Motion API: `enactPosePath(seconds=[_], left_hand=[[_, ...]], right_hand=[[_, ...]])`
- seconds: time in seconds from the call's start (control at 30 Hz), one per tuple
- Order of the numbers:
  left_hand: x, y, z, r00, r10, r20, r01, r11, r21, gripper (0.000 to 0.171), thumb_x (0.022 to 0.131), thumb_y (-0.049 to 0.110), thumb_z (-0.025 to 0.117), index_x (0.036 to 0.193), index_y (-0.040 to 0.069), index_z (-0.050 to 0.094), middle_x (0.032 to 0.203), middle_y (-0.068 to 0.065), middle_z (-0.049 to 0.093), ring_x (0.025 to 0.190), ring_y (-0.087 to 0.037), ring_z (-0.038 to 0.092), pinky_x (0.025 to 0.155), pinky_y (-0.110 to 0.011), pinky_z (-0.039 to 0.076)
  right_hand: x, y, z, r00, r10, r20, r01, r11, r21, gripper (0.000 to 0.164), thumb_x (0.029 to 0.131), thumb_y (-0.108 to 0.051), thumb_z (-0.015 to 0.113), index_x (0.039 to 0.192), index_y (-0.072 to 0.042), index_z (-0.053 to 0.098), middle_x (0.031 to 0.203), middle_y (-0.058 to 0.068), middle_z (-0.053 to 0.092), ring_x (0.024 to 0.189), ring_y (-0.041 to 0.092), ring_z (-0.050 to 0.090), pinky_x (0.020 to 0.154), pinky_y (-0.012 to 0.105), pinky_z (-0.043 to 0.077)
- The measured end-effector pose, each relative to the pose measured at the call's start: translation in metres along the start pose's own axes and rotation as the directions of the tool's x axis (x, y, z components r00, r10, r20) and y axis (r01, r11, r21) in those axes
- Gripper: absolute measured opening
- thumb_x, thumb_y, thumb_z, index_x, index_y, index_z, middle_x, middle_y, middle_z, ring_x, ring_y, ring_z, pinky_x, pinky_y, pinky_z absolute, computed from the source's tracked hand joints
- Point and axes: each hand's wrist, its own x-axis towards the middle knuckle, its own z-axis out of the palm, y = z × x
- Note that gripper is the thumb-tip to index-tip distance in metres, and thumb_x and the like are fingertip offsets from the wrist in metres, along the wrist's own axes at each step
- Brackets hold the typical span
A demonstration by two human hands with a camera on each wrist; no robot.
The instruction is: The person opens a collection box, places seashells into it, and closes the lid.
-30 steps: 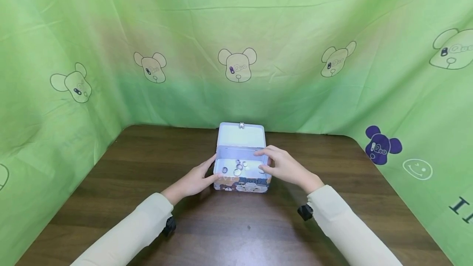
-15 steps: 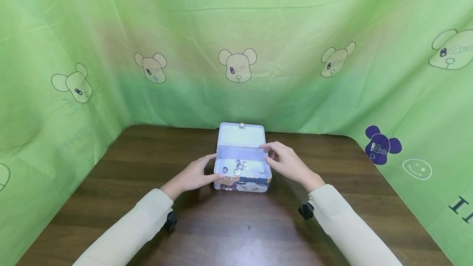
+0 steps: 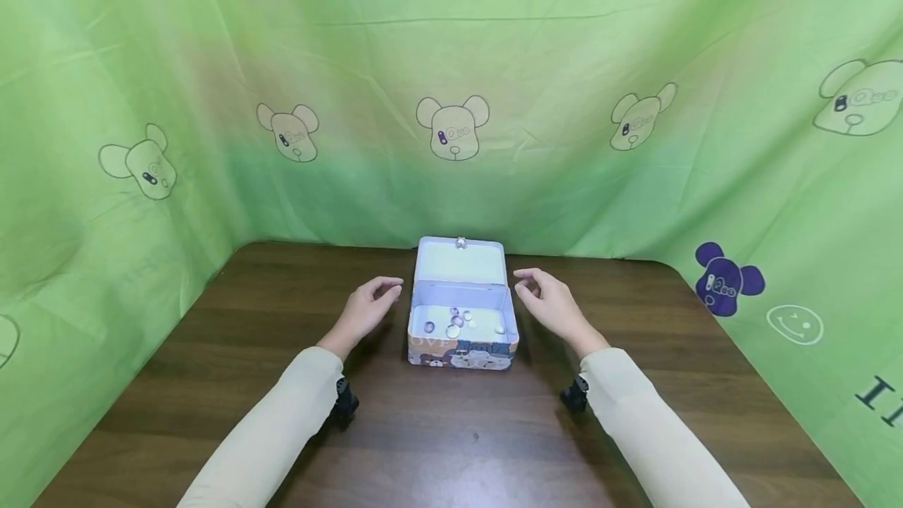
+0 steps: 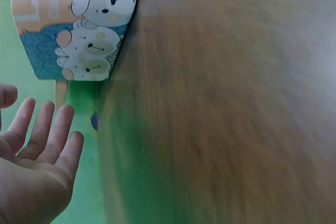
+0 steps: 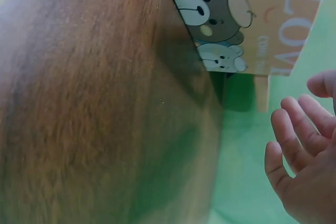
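A small tin box (image 3: 462, 353) with cartoon bears printed on its sides stands on the wooden table, its white lid (image 3: 460, 261) raised and leaning back. Several small round shiny pieces (image 3: 453, 331) lie on the box floor, too small to identify. To the left of the box hovers my left hand (image 3: 367, 306), apart from it, fingers relaxed and holding nothing. My right hand (image 3: 553, 304) is off the box's right side, also with loose fingers and nothing in them. Both wrist views show the palms, with the left hand (image 4: 39, 166) and right hand (image 5: 304, 156) beside the printed box walls.
The brown wooden table (image 3: 451, 437) has rounded far corners. A green cloth (image 3: 451, 45) printed with bear heads hangs behind it and along both sides. The box stands near the table's back edge.
My left hand has let go of the box's left side and moved off it. My right hand has drawn out from over the box to its right. The box stays put.
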Motion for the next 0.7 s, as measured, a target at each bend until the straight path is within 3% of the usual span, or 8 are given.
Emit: enactPosePath(seconds=[0.17, 0.27, 0.4, 0.57, 0.7], left_hand=[[0.014, -0.005, 0.008, 0.996, -0.084, -0.008, 0.081, 0.983, -0.166, 0.036, 0.103, 0.02, 0.059, 0.134, 0.002, 0.062, 0.125, -0.017, 0.066, 0.112, -0.031, 0.064, 0.101, -0.045, 0.046], [0.021, -0.005, 0.013, 0.995, -0.097, -0.035, 0.088, 0.975, -0.202, 0.036, 0.102, 0.017, 0.059, 0.134, 0.0, 0.062, 0.124, -0.019, 0.065, 0.111, -0.031, 0.063, 0.098, -0.044, 0.047], [0.027, -0.005, 0.017, 0.991, -0.129, -0.043, 0.118, 0.971, -0.209, 0.035, 0.102, 0.017, 0.059, 0.134, 0.002, 0.063, 0.125, -0.018, 0.064, 0.112, -0.03, 0.062, 0.097, -0.042, 0.048], [0.032, -0.006, 0.02, 0.984, -0.179, -0.023, 0.17, 0.963, -0.21, 0.037, 0.104, 0.022, 0.058, 0.137, 0.004, 0.062, 0.133, -0.016, 0.061, 0.115, -0.03, 0.062, 0.101, -0.043, 0.046], [0.035, -0.005, 0.023, 0.982, -0.189, 0.008, 0.187, 0.964, -0.191, 0.041, 0.105, 0.023, 0.055, 0.141, 0.002, 0.057, 0.137, -0.018, 0.059, 0.117, -0.031, 0.062, 0.102, -0.044, 0.045]], right_hand=[[0.006, 0.012, 0.007, 0.993, 0.118, 0.026, -0.119, 0.992, 0.04, 0.036, 0.102, -0.019, 0.056, 0.131, 0.001, 0.062, 0.116, 0.019, 0.068, 0.104, 0.034, 0.063, 0.093, 0.048, 0.048], [0.009, 0.016, 0.01, 0.984, 0.168, 0.063, -0.173, 0.981, 0.086, 0.04, 0.104, -0.022, 0.053, 0.135, 0.001, 0.059, 0.118, 0.021, 0.068, 0.105, 0.036, 0.065, 0.095, 0.049, 0.048], [0.013, 0.016, 0.015, 0.966, 0.226, 0.126, -0.244, 0.959, 0.147, 0.044, 0.107, -0.025, 0.047, 0.141, 0.003, 0.053, 0.119, 0.023, 0.067, 0.097, 0.035, 0.067, 0.089, 0.045, 0.051], [0.017, 0.013, 0.021, 0.938, 0.301, 0.171, -0.336, 0.913, 0.232, 0.049, 0.108, -0.029, 0.042, 0.145, 0.003, 0.048, 0.119, 0.022, 0.065, 0.091, 0.025, 0.063, 0.074, 0.032, 0.049], [0.02, 0.011, 0.024, 0.929, 0.325, 0.177, -0.362, 0.895, 0.262, 0.049, 0.108, -0.028, 0.042, 0.144, 0.004, 0.048, 0.103, 0.014, 0.065, 0.08, 0.016, 0.057, 0.064, 0.026, 0.044]])
